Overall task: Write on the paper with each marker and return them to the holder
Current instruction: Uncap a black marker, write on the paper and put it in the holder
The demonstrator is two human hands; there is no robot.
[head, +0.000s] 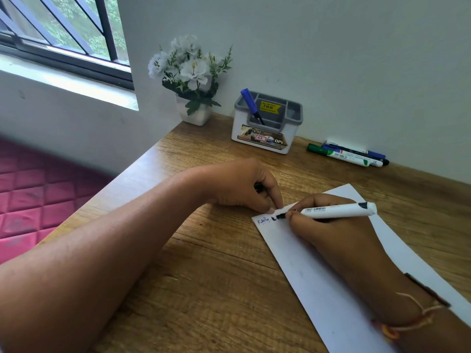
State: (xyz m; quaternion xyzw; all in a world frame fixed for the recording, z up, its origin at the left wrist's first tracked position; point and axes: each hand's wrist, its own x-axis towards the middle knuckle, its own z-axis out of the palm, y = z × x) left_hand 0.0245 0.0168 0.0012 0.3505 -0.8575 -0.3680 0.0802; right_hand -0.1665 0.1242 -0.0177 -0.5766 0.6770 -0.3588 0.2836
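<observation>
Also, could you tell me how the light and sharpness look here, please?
Head view: daylight from the window blows out the sill; the wide lens slants the wall; the marker in the right hand looks sharp; no glare on the paper.

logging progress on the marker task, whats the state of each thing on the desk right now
black marker, uncapped, held by the right hand, tip on the paper
paper, flat on the table, blue word and black marks near its top corner
left hand, curled, fingertips pressing the paper's corner
holder, upright, blue marker leaning inside
three markers by the wall, lying side by side
</observation>
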